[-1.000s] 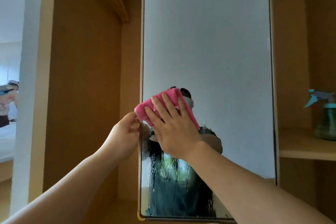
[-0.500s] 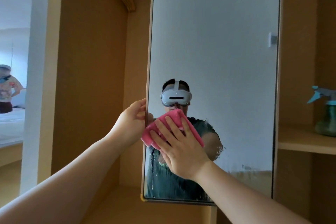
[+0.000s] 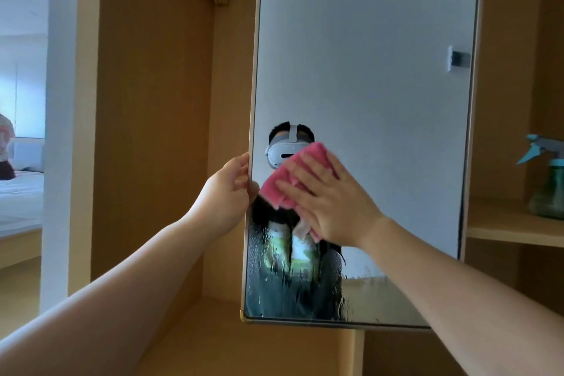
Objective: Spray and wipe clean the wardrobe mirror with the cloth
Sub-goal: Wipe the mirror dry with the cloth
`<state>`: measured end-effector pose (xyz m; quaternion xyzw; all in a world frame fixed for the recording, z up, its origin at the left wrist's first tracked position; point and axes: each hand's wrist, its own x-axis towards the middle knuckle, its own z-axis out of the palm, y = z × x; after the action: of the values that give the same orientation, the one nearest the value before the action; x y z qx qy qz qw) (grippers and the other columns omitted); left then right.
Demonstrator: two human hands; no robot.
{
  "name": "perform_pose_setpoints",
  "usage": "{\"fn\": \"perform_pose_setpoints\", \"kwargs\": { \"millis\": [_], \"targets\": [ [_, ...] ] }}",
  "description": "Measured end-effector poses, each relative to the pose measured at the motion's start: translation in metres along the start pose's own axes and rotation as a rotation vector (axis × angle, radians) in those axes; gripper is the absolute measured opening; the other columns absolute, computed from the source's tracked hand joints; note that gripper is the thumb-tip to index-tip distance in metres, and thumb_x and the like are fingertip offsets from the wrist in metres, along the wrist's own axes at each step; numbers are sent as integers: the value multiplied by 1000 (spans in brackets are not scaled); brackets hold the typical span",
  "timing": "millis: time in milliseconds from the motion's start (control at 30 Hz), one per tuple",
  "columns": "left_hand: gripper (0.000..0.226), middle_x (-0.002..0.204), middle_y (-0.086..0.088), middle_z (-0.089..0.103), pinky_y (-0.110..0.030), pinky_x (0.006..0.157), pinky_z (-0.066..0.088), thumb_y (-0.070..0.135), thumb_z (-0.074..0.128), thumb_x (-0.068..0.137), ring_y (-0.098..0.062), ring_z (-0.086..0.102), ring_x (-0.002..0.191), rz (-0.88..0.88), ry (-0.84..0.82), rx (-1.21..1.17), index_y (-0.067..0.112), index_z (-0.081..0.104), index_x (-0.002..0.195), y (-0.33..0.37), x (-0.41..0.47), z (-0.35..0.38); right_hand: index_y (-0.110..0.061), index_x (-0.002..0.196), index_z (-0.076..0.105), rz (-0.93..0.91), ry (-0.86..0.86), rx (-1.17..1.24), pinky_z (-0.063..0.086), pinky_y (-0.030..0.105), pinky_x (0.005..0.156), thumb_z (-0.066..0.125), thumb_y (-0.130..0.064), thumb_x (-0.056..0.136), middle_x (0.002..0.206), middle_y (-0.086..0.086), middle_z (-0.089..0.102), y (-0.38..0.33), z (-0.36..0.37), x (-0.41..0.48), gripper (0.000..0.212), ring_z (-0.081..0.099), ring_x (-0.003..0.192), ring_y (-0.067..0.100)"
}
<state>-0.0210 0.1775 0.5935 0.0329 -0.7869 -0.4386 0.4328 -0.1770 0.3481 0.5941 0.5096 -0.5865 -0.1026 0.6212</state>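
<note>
Both hands are at the mirror. The left hand holds the mirror's left edge, its fingers curled round the frame. The right hand lies flat with straight, spread fingers and presses the pink cloth on the glass, low and near the left side. Below the cloth the glass is wet with streaks. On a shelf at the right stands a spray bottle — well apart from both hands.

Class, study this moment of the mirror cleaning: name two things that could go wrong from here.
The left hand grips the edge of the mirror; if it slips, the right hand pressing the pink cloth may swing it away.
Droplets cover the lower glass; left unwiped, they may dry into streaks.
</note>
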Motion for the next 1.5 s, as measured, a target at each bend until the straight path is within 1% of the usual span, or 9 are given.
{"fn": "perform_pose_setpoints", "kwargs": {
  "millis": [100, 167, 367, 533, 700, 867, 967, 1233, 1500],
  "targets": [
    [59, 117, -6, 65, -41, 92, 54, -4, 46, 90, -15, 68, 97, 0, 9, -5, 23, 42, 143, -2, 0, 1, -19, 148, 39, 183, 62, -35, 13, 58, 117, 36, -41, 97, 157, 15, 30, 32, -8, 12, 56, 23, 146, 37],
    [59, 116, -6, 65, -42, 92, 54, -4, 47, 90, -18, 67, 100, 8, 6, 0, 23, 43, 142, -3, 0, 1, -19, 145, 45, 217, 75, -38, 20, 60, 115, 38, -38, 96, 153, 15, 37, 48, -12, 16, 53, 31, 142, 38],
    [60, 114, -4, 65, -40, 90, 55, -6, 47, 90, -16, 67, 98, 19, -2, 5, 23, 42, 143, -3, 0, 1, -19, 149, 38, 468, 80, 14, 12, 57, 118, 31, -38, 99, 158, 15, 27, 74, -13, 17, 54, 21, 146, 38],
    [61, 108, -1, 67, -37, 85, 57, -6, 47, 89, -13, 69, 91, 20, 32, -13, 24, 44, 142, -7, 1, 3, -15, 150, 33, 468, 103, 16, 12, 60, 117, 29, -39, 100, 157, 19, 26, 60, -6, 3, 55, 20, 146, 39],
    [64, 106, -1, 68, -39, 88, 56, -10, 43, 88, -11, 70, 90, 6, 37, -14, 24, 42, 143, -10, 2, 5, -17, 154, 21, 498, 61, 49, 8, 59, 119, 15, -43, 103, 160, 17, 16, 27, 2, -27, 57, 9, 149, 36],
    [59, 97, 0, 68, -40, 84, 57, -13, 43, 87, -15, 71, 88, 12, 12, -31, 16, 46, 138, -8, 2, 4, -15, 154, 21, 458, 53, 84, 10, 61, 118, 21, -42, 103, 161, 17, 12, -18, 13, -75, 58, 8, 149, 38],
    [64, 101, -3, 68, -43, 86, 57, -16, 41, 84, -17, 71, 89, 4, 22, -36, 18, 47, 138, -8, 2, 4, -16, 154, 19, 421, 45, 86, 10, 61, 118, 27, -42, 103, 162, 16, 12, -36, 19, -101, 59, 11, 148, 39],
    [65, 100, 2, 70, -27, 76, 59, -13, 44, 86, -10, 71, 84, 30, 52, 0, 29, 50, 136, -5, -2, 7, -19, 153, 24, 376, 24, 89, 6, 57, 120, 26, -40, 103, 160, 14, 19, -22, 14, -102, 55, 10, 149, 36],
    [61, 87, 7, 72, -32, 76, 60, -13, 39, 85, -13, 71, 83, 64, 25, 25, 31, 54, 125, -7, -4, 8, -20, 154, 18, 344, -36, 62, 7, 58, 119, 26, -41, 102, 161, 14, 18, 10, 7, -92, 56, 10, 149, 37]
  ]
}}
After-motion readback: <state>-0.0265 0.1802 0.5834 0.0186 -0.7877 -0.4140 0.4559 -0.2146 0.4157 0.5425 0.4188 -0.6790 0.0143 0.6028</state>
